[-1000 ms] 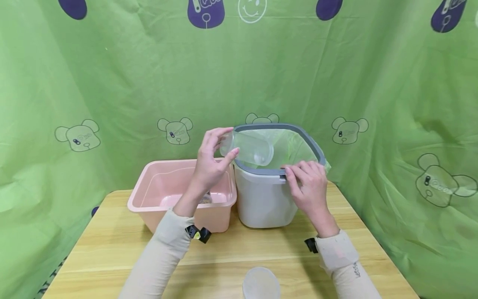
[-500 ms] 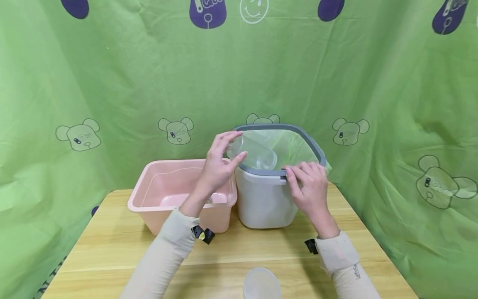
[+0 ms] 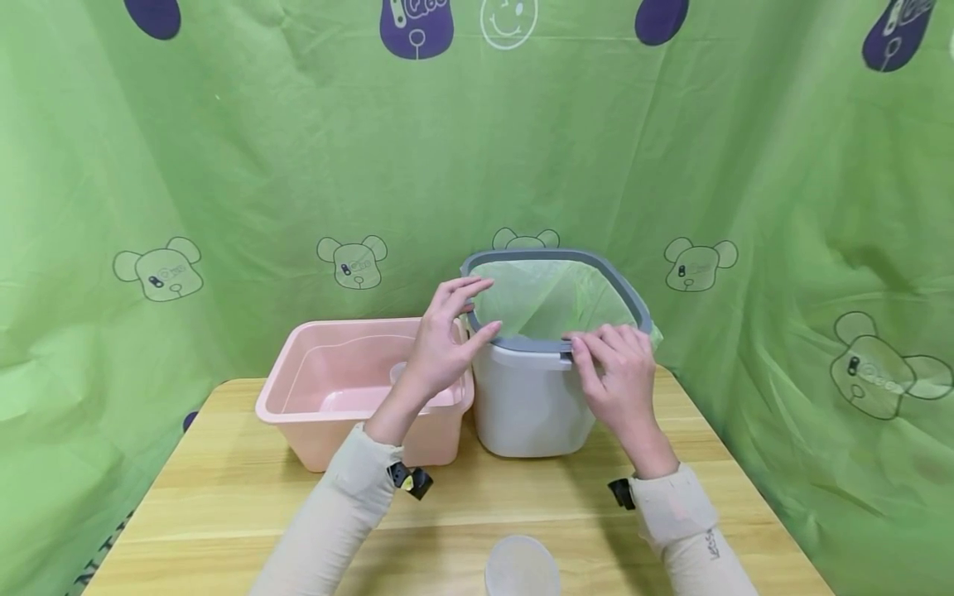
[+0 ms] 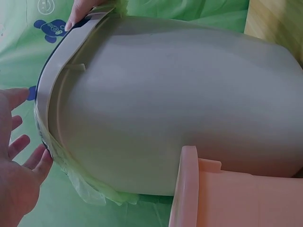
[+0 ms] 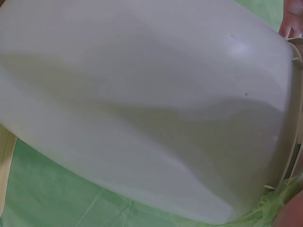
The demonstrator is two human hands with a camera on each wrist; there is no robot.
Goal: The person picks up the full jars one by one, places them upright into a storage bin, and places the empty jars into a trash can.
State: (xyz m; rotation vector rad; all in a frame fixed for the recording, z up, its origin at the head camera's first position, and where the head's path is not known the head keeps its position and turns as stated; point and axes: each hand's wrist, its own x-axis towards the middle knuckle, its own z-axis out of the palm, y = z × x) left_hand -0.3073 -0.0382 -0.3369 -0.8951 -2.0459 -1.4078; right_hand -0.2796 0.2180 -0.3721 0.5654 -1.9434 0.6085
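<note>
Waste bin (image 3: pixel 529 410): white, upright toward the back of the wooden tabletop (image 3: pixel 224 497), topped by a gray rim (image 3: pixel 550 255).
Liner (image 3: pixel 529 294): thin green plastic bag inside the bin, its edge poking out below the rim.
Left hand (image 3: pixel 445 348): at the bin's left side, its grip loose and wide, thumb and fingers spread apart and holding nothing; whether a fingertip touches the rim, I cannot tell.
Right hand (image 3: pixel 617 372): at the bin's front right corner, its grip closed over the gray rim, fingers on top and thumb against the front.
Pink tub (image 3: pixel 309 434): rectangular, just left of the bin, partly hidden by the left forearm; a pale round item (image 3: pixel 397 372) shows inside, too covered to identify.
Disc (image 3: pixel 522 567): round, translucent, flat on the tabletop near the viewer, well apart from both hands.
Backdrop (image 3: pixel 246 149): green cloth printed with bear heads.
</note>
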